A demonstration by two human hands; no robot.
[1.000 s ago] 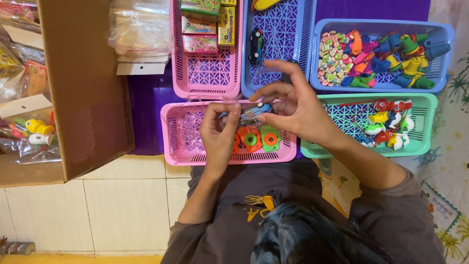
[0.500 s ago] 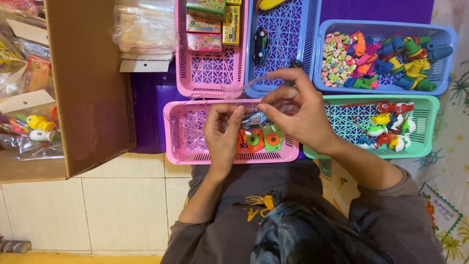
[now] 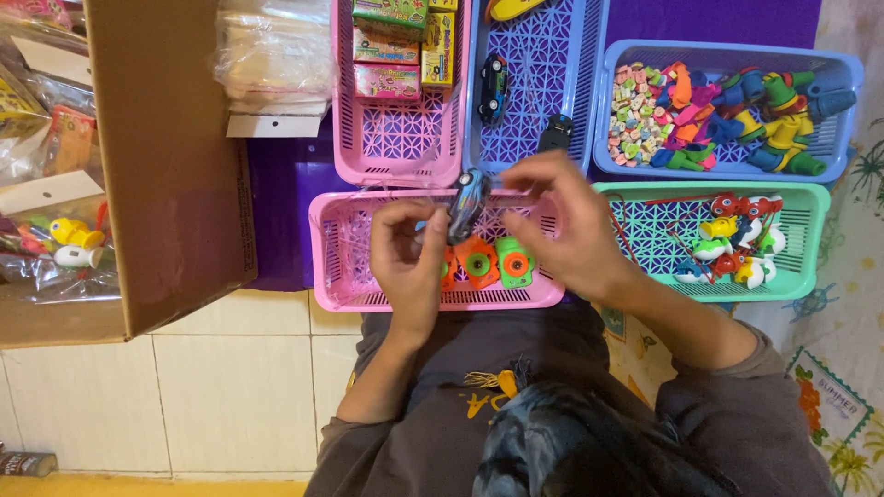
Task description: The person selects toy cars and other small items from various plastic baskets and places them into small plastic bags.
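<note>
My left hand and my right hand are raised over a pink basket. Between them is a small blue toy car in clear wrapping; the left fingers pinch its lower end and the right fingers hold the wrap at its upper right. Under the hands, inside the pink basket, lie orange and green toy cameras.
A blue basket behind holds two dark toy cars. Another pink basket holds small boxes. A light blue basket has colourful small toys, a green basket fish toys. A cardboard box stands left.
Both hands lifted the toy car slightly and drew apart; the car now stands upright between them and the right hand's fingers spread along the wrap.
</note>
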